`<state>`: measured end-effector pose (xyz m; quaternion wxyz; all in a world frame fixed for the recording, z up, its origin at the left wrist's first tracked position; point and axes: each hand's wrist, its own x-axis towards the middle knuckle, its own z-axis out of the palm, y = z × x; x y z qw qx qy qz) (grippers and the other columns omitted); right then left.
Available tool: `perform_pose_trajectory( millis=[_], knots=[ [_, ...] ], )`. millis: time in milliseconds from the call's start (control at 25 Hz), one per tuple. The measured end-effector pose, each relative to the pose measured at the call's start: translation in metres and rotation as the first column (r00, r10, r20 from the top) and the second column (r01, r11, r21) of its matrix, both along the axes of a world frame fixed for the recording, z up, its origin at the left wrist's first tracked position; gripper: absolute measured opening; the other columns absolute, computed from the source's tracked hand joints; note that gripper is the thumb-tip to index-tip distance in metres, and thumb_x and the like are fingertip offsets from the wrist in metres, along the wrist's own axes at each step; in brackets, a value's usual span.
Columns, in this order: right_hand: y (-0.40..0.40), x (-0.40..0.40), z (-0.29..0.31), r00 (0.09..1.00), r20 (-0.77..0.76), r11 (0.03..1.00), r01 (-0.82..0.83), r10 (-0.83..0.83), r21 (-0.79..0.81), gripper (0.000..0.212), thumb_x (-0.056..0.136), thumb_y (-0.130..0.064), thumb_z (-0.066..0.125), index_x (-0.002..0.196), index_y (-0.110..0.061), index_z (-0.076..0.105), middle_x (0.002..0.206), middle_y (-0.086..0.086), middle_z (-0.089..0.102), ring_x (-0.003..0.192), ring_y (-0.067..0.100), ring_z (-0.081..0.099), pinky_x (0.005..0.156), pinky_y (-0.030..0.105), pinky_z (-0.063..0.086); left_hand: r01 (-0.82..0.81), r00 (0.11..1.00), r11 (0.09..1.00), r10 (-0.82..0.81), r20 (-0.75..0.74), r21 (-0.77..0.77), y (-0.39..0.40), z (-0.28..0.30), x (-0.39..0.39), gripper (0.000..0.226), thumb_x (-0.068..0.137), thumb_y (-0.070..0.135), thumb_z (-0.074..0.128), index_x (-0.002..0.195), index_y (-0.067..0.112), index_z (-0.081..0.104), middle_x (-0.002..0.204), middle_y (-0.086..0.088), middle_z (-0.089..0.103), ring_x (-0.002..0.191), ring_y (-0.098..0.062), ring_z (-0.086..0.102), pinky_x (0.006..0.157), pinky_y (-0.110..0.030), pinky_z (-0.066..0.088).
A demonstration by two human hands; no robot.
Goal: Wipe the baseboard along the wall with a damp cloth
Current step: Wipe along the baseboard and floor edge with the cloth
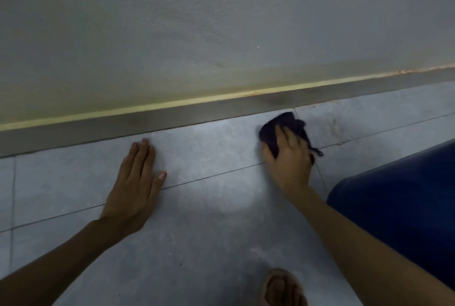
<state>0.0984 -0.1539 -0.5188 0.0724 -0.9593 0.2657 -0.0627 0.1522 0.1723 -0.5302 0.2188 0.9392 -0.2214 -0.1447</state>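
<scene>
Baseboard (172, 118) runs as a grey strip slanting from low at the left to higher at the right, with a pale yellowish line along its top edge where it meets the wall (197, 22). From my seat I see a darker smudge on that strip just above the cloth, and some orange-brown marks along the top edge toward the far right. My right hand (289, 158) is closed around a bunched dark purple cloth (275, 128), fingers wrapped over it, a loose thread trailing off to the right. Whether the cloth sits on the grey tiled floor (209, 219) or just over it I cannot tell; it lies just in front of the baseboard, its far edge close to the foot of the strip, and I cannot tell whether it touches. My left hand (138, 182) lies flat and open on the tile, fingers together and pointing at the wall, holding nothing, fingertips near the baseboard but apart from it. A blue-clad knee (406, 195) fills the right edge, and a sandalled foot (283, 288) shows at the bottom.
</scene>
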Motion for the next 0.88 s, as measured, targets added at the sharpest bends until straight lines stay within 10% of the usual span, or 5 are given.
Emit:
perform_pose_trajectory(
  millis=[240,480,880],
  knots=[
    [0.030,-0.011,-0.020,0.837,0.210,0.862,-0.482,0.506,-0.158,0.045,0.096,-0.042,0.056,0.123,-0.007,0.067,0.122,0.012,0.067,0.112,0.032,0.060,0.096,0.044,0.050,0.000,1.000,1.000,0.001,-0.022,0.028,0.001,-0.001,0.002,0.073,0.090,0.054,0.007,0.148,0.010,0.000,0.158,-0.002,-0.009,0.144,-0.010,-0.015,0.118,-0.031,-0.002],
    [-0.041,0.012,-0.017,0.990,0.079,0.992,0.117,-0.113,-0.038,0.056,0.098,-0.046,0.045,0.137,-0.006,0.053,0.137,0.016,0.056,0.125,0.038,0.049,0.099,0.052,0.047,0.024,1.000,0.995,-0.023,-0.019,0.100,0.000,-0.002,0.000,0.074,0.091,0.054,0.008,0.148,0.010,-0.004,0.158,-0.003,-0.014,0.144,-0.010,-0.017,0.118,-0.032,-0.004],
    [0.083,-0.035,0.027,0.986,-0.075,0.961,0.163,-0.150,0.223,0.045,0.097,-0.038,0.055,0.127,-0.005,0.060,0.119,0.015,0.064,0.106,0.033,0.058,0.080,0.040,0.053,0.115,0.932,0.973,-0.036,-0.362,0.199,-0.011,0.043,0.018,0.073,0.096,0.045,0.025,0.147,0.004,-0.008,0.157,-0.009,-0.020,0.144,-0.018,-0.016,0.117,-0.033,-0.004]
  ],
)
